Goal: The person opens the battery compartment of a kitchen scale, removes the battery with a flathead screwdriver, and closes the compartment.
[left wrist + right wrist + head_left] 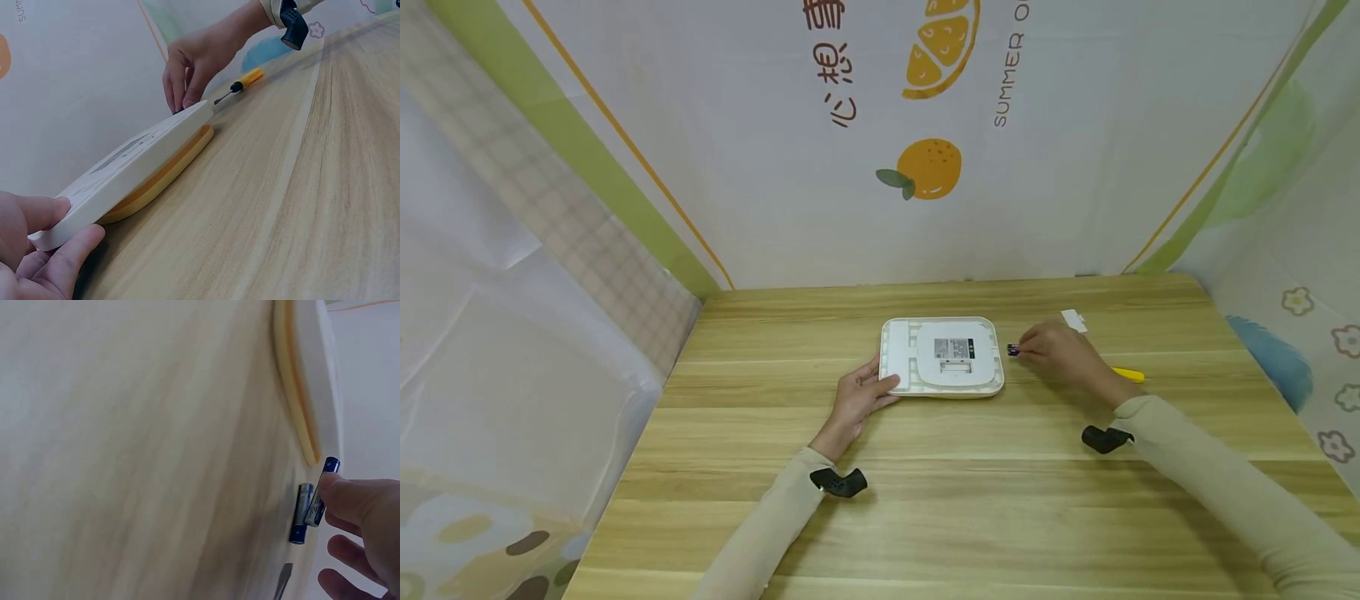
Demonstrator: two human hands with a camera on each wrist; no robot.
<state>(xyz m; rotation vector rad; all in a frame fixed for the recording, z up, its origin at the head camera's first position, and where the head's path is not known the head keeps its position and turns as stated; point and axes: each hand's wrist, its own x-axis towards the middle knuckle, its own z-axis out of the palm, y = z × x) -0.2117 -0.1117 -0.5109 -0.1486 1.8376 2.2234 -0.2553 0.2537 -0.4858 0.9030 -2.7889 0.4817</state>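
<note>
A white, flat device [901,333] with rounded corners lies underside up, showing a label and an uncovered battery slot [957,367]. Its lower side is yellow, as the left wrist view shows. My left hand [859,398] grips its left end, thumb on top and fingers beneath, and tilts that end up off the table. Just right of the device, my right hand [1063,352] pinches a blue-and-silver battery [332,465] between thumb and fingers. A second battery [299,534] lies on the table right beside the held one.
A screwdriver with a yellow handle [1129,375] lies by the right wrist, partly hidden in the head view. Behind the right hand is a small white cover piece [1073,320]. A printed cloth [820,217] hangs along the back edge of the wooden table [970,517].
</note>
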